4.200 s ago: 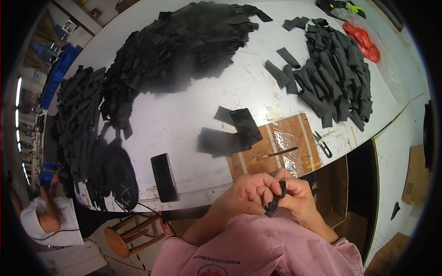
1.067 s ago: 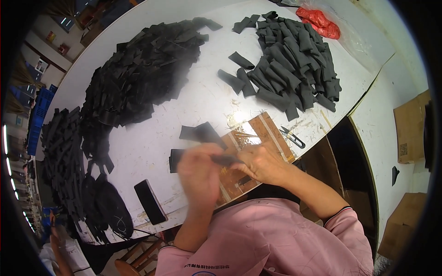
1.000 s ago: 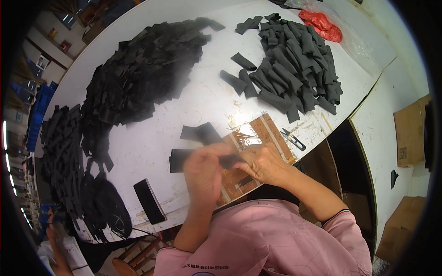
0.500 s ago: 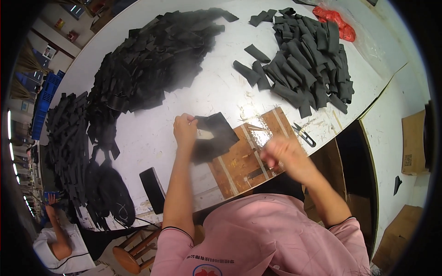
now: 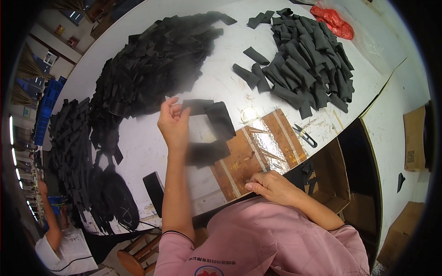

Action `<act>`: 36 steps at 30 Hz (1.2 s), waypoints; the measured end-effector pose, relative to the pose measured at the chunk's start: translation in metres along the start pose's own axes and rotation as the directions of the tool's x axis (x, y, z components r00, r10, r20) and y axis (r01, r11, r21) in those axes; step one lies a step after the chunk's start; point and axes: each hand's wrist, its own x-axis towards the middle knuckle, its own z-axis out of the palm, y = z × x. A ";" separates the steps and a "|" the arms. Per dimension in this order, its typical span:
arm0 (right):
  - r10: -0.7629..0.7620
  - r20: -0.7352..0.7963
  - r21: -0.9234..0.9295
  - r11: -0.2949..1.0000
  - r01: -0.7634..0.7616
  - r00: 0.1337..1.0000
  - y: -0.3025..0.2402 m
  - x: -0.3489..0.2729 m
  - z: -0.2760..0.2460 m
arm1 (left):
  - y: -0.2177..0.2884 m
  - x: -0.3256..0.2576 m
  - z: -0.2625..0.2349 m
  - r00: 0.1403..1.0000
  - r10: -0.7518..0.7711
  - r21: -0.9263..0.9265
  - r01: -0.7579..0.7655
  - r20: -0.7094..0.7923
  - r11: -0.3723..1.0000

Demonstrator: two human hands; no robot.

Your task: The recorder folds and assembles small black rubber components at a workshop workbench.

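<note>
My left hand [image 5: 175, 120] is over the white table, its fingers curled at the end of a black fabric strip [image 5: 199, 106]. The strip appears pinched at the fingertips, though blur softens the contact. More black fabric [image 5: 221, 122] lies to the right, touching the wooden board, and another black piece [image 5: 207, 154] lies nearer me. My right hand [image 5: 274, 187] rests low at the near edge of the wooden board [image 5: 276, 133], close to my pink top. Its fingers are closed, and whatever they hold is hidden. Black-handled thread snips [image 5: 305, 135] lie to the right of the board.
A big heap of flat black pieces [image 5: 152, 64] covers the far left. Dark rolled fabric tubes [image 5: 304, 64] are piled at far right, near a red plastic bag [image 5: 334, 23]. A black phone [image 5: 153, 187] lies left of my forearm. An open carton [image 5: 334, 175] stands below the table edge.
My left hand has moved left and away from me, with the strip's end shifting along. My right hand has come down from over the board to its near edge.
</note>
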 end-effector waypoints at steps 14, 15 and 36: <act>0.115 -0.011 0.028 0.993 -0.114 0.993 0.030 -0.020 0.002 | 0.064 0.003 0.034 0.937 0.345 0.166 -0.350 0.058 0.922; 0.114 -0.023 0.025 0.993 -0.113 0.993 0.030 -0.020 0.002 | 0.066 0.007 0.040 0.924 0.375 0.158 -0.383 0.082 0.910; -0.058 0.033 -0.045 0.997 0.059 0.998 0.025 -0.011 0.023 | -0.010 -0.023 0.048 0.885 -0.284 0.061 0.282 0.369 0.957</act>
